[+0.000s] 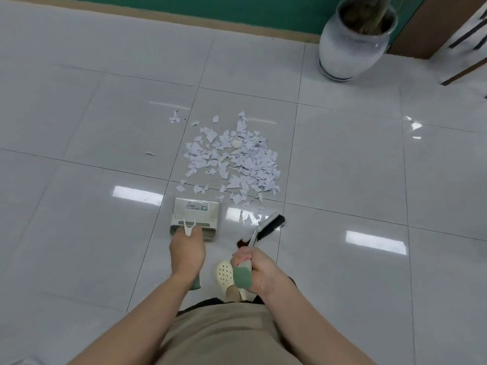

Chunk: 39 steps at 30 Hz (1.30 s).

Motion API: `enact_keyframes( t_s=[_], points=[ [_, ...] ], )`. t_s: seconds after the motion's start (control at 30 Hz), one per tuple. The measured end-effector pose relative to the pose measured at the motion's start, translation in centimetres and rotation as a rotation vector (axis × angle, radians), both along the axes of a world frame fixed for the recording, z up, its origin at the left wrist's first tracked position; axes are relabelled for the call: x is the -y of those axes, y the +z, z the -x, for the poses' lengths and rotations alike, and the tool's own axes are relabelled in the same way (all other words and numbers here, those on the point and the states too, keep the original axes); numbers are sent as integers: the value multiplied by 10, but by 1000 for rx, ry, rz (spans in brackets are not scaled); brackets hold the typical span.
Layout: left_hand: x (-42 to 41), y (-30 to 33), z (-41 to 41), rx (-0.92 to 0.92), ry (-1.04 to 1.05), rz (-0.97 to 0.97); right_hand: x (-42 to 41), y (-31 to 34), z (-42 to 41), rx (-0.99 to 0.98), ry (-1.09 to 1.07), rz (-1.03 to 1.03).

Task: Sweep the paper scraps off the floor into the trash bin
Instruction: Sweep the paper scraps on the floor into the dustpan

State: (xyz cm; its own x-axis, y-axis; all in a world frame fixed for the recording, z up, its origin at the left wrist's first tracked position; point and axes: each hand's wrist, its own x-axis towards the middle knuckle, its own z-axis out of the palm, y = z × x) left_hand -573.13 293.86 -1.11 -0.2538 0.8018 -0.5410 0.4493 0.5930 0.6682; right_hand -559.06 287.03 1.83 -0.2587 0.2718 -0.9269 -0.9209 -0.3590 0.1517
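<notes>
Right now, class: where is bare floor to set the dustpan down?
Bare tiles lie left of the paper scraps and dustpan, and right of the pile, before the ceramic pot. Crowded: the pile itself, reaching the dustpan's lip and the brush.

Your left hand [186,250] grips a handle, arm extended forward. Right hand [254,267] fisted round another, just beside it, wrist bent.

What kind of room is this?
Probably an indoor hallway or office room. It has a shiny tiled floor, a green wall and a big ceramic plant pot standing by it.
</notes>
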Motion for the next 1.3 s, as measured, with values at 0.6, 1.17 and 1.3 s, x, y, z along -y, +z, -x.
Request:
enact_keyframes(
  t_s=[0.6, 1.17, 1.3],
  points=[
    [51, 12, -39, -46, 727, -22, -57, 115, -102, -121, 603, -162],
    [134, 1, -36, 66, 1153, 35, -130, -41, -43, -201, 1172, -86],
    [119, -2, -16, 135, 1089, 48, -152, -57, -46, -125, 1176, -35]
  ],
)
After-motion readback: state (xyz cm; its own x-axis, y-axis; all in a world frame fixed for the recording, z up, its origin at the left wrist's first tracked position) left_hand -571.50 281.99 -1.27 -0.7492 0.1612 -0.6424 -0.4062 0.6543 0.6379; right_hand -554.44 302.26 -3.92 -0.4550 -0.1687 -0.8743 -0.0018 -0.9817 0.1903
